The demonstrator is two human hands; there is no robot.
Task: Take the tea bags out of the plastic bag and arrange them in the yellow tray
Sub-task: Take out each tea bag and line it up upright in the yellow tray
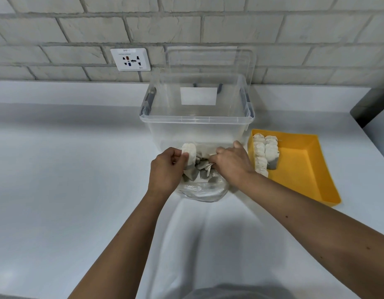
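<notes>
A clear plastic bag (205, 189) of tea bags lies on the white counter in front of a clear bin. My left hand (166, 167) pinches a small stack of white tea bags (190, 154) at the bag's left side. My right hand (232, 161) reaches into the bag's mouth, its fingers curled among the loose tea bags (205, 167); what it grips is hidden. To the right stands the yellow tray (303, 167), with two rows of tea bags (265, 154) standing along its left wall.
A clear storage bin (196, 121) with its lid leaning on the brick wall stands just behind the bag. A wall socket (130, 59) is at the back left. A dark object (372, 108) sits at the counter's far right edge.
</notes>
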